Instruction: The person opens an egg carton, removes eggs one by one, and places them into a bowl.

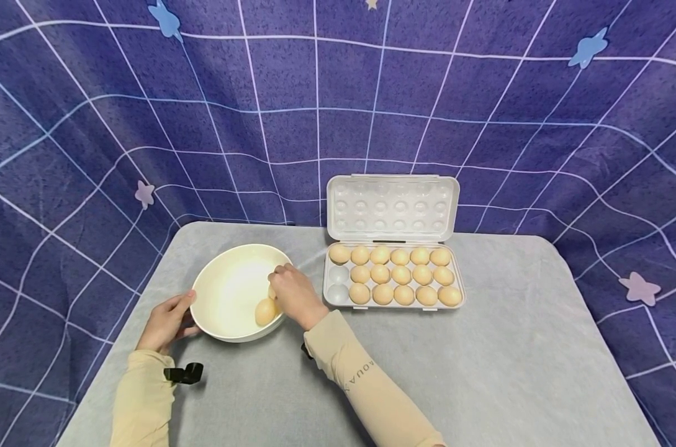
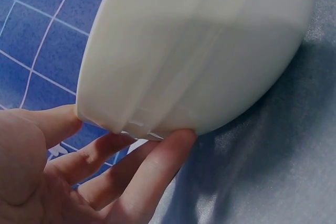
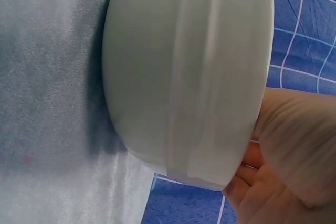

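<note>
A cream-white bowl (image 1: 220, 298) stands at the left of the table. My left hand (image 1: 167, 323) holds its left side, thumb at the rim and fingers against the outer wall, as the left wrist view shows of the bowl (image 2: 184, 51). My right hand (image 1: 295, 295) reaches over the right rim, fingers curled down inside around an egg (image 1: 272, 292) that shows only in part. Beside it a tan egg (image 1: 265, 311) lies on the bowl's inner wall, with another partly covered by my hand. In the right wrist view the bowl's wall hides my fingertips.
Right of the bowl lies an egg carton (image 1: 328, 295), its clear lid (image 1: 393, 205) raised at the back. Tan eggs (image 1: 401, 275) fill most of its cups; two cups in the left column hold none. A dark blue patterned curtain (image 1: 343, 136) hangs behind the grey-covered table (image 1: 511, 347).
</note>
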`<control>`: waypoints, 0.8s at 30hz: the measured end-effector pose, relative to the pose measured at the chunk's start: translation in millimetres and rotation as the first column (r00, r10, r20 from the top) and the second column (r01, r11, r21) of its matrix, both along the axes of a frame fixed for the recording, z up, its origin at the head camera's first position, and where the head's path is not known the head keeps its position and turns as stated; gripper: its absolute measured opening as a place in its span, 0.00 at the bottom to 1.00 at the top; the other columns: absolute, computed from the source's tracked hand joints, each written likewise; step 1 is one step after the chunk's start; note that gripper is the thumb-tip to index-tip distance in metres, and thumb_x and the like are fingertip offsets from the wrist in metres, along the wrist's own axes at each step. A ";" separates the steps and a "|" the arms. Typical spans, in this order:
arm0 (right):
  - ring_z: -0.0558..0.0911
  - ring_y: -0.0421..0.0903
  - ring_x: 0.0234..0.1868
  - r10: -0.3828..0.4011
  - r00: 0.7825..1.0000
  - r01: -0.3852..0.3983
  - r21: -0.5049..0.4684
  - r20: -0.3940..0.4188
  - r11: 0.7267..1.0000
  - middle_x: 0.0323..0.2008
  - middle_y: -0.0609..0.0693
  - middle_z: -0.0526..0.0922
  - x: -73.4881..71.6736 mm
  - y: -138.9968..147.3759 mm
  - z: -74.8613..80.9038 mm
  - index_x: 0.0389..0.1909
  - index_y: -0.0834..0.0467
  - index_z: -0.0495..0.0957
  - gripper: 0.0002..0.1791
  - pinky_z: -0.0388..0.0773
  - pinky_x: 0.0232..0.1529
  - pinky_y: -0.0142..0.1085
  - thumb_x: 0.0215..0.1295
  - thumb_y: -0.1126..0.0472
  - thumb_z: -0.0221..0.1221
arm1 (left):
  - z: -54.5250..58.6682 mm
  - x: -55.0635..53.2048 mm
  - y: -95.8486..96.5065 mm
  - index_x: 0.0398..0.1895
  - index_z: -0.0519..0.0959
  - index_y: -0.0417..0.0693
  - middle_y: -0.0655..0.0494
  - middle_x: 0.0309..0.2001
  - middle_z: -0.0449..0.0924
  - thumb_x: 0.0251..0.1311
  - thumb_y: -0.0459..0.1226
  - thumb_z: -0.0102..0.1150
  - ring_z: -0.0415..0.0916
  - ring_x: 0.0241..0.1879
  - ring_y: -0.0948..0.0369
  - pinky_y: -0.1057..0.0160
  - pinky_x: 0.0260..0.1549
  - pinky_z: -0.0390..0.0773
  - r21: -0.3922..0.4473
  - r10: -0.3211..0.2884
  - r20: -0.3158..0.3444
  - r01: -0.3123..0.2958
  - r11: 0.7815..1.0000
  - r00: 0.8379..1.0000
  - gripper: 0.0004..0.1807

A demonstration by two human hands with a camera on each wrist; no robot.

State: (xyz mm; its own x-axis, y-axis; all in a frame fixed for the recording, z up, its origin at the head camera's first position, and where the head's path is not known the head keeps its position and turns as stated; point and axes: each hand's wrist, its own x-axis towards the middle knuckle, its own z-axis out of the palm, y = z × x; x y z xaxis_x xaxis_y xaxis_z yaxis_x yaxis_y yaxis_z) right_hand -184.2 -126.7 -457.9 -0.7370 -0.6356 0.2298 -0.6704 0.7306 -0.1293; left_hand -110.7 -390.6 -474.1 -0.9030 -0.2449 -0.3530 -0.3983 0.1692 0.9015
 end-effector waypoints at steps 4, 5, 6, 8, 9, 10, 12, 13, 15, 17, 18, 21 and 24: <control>0.79 0.44 0.40 -0.009 1.000 0.009 0.029 0.000 1.000 0.36 0.47 0.83 -0.5 -0.3 -0.6 0.37 0.54 0.85 0.10 0.80 0.45 0.32 0.52 0.65 0.69 | 0.1 0.1 1.3 0.72 0.56 0.26 0.69 0.31 0.79 0.73 0.54 0.48 0.81 0.32 0.72 0.64 0.34 0.88 -0.003 -0.005 0.007 0.006 1.000 1.000 0.42; 0.79 0.45 0.41 -0.010 1.000 0.010 0.033 0.001 0.999 0.37 0.47 0.83 -0.6 -0.3 -0.6 0.37 0.54 0.85 0.10 0.80 0.45 0.32 0.52 0.65 0.69 | 0.1 0.2 1.5 0.72 0.56 0.26 0.69 0.31 0.79 0.73 0.54 0.48 0.81 0.32 0.72 0.64 0.34 0.88 -0.003 -0.007 0.010 0.007 1.000 1.000 0.42; 0.79 0.44 0.41 -0.011 1.000 0.010 0.035 0.003 0.999 0.37 0.47 0.83 -0.5 -0.1 -0.4 0.37 0.54 0.85 0.10 0.80 0.45 0.32 0.52 0.65 0.69 | 0.1 0.2 1.7 0.72 0.56 0.26 0.68 0.31 0.79 0.73 0.54 0.48 0.81 0.32 0.73 0.64 0.35 0.88 -0.004 -0.009 0.012 0.009 1.000 1.000 0.42; 0.79 0.45 0.41 -0.010 1.000 0.010 0.031 0.006 0.999 0.37 0.47 0.82 -0.1 0.5 0.0 0.37 0.55 0.84 0.10 0.80 0.45 0.31 0.53 0.64 0.69 | 0.0 0.4 2.0 0.72 0.56 0.26 0.68 0.31 0.79 0.73 0.54 0.48 0.80 0.32 0.73 0.64 0.35 0.88 -0.006 -0.010 0.016 0.010 1.000 1.000 0.42; 0.79 0.45 0.41 -0.009 1.000 0.008 0.029 0.004 1.000 0.37 0.48 0.82 0.3 1.1 0.2 0.37 0.55 0.84 0.10 0.80 0.45 0.31 0.53 0.64 0.69 | 0.0 0.6 2.1 0.72 0.56 0.26 0.68 0.31 0.79 0.73 0.55 0.48 0.80 0.32 0.73 0.64 0.35 0.88 -0.008 -0.012 0.018 0.012 1.000 1.000 0.42; 0.79 0.45 0.41 -0.007 1.000 0.007 0.023 0.005 1.000 0.37 0.48 0.82 0.8 1.9 0.6 0.37 0.55 0.84 0.09 0.80 0.45 0.31 0.54 0.64 0.70 | 0.0 0.7 2.2 0.72 0.56 0.26 0.68 0.31 0.79 0.73 0.54 0.48 0.80 0.32 0.73 0.64 0.35 0.88 -0.007 -0.013 0.018 0.013 1.000 1.000 0.42; 0.79 0.45 0.42 0.002 1.000 -0.002 0.000 0.014 1.000 0.38 0.48 0.82 1.7 4.1 1.5 0.38 0.55 0.84 0.09 0.80 0.45 0.31 0.56 0.63 0.69 | -0.4 0.8 2.1 0.72 0.56 0.26 0.69 0.31 0.79 0.73 0.54 0.48 0.81 0.32 0.72 0.64 0.35 0.88 -0.007 -0.015 0.017 0.015 1.000 1.000 0.42; 0.79 0.45 0.42 0.011 1.000 -0.010 -0.017 0.016 1.000 0.38 0.48 0.82 1.8 5.3 1.5 0.38 0.55 0.84 0.09 0.80 0.45 0.31 0.56 0.63 0.70 | -0.6 0.9 2.1 0.72 0.56 0.25 0.69 0.31 0.79 0.73 0.54 0.48 0.81 0.32 0.72 0.64 0.35 0.88 -0.007 -0.016 0.016 0.016 1.000 1.000 0.42; 0.79 0.45 0.43 0.034 0.999 -0.033 -0.059 0.026 0.998 0.39 0.48 0.82 1.0 7.9 1.3 0.40 0.56 0.84 0.10 0.80 0.46 0.30 0.56 0.63 0.69 | -1.2 0.9 1.5 0.72 0.55 0.25 0.69 0.31 0.79 0.73 0.54 0.48 0.81 0.32 0.72 0.64 0.35 0.88 -0.003 -0.018 0.018 0.018 1.000 1.000 0.42; 0.79 0.45 0.45 0.059 0.997 -0.055 -0.103 0.039 0.993 0.41 0.49 0.82 -0.1 10.7 1.7 0.42 0.57 0.83 0.12 0.79 0.48 0.30 0.57 0.64 0.69 | -1.2 1.0 0.9 0.72 0.55 0.25 0.69 0.31 0.79 0.73 0.53 0.47 0.81 0.32 0.72 0.64 0.34 0.88 -0.005 -0.021 0.015 0.021 1.000 1.000 0.42; 0.80 0.45 0.46 0.069 0.997 -0.064 -0.123 0.040 0.990 0.42 0.49 0.82 -1.0 11.9 2.1 0.44 0.58 0.83 0.13 0.79 0.49 0.29 0.57 0.65 0.68 | -0.9 1.1 0.6 0.72 0.55 0.25 0.69 0.31 0.79 0.73 0.54 0.47 0.81 0.32 0.72 0.64 0.34 0.88 -0.005 -0.021 0.014 0.022 1.000 1.000 0.42; 0.80 0.45 0.48 0.085 0.995 -0.075 -0.182 0.047 0.980 0.44 0.50 0.82 -3.1 15.8 3.9 0.46 0.59 0.83 0.14 0.79 0.52 0.29 0.58 0.66 0.67 | -0.1 1.0 -0.2 0.72 0.55 0.26 0.68 0.31 0.80 0.73 0.54 0.48 0.81 0.31 0.72 0.64 0.34 0.87 -0.012 -0.022 0.010 0.022 1.000 1.000 0.43; 0.81 0.46 0.49 0.083 0.996 -0.071 -0.234 0.042 0.970 0.45 0.50 0.82 -5.2 20.3 6.3 0.47 0.59 0.83 0.14 0.79 0.54 0.30 0.59 0.67 0.66 | -0.9 0.1 -1.6 0.72 0.55 0.26 0.68 0.30 0.80 0.72 0.55 0.48 0.81 0.31 0.72 0.64 0.33 0.87 -0.019 -0.023 0.013 0.023 1.000 1.000 0.43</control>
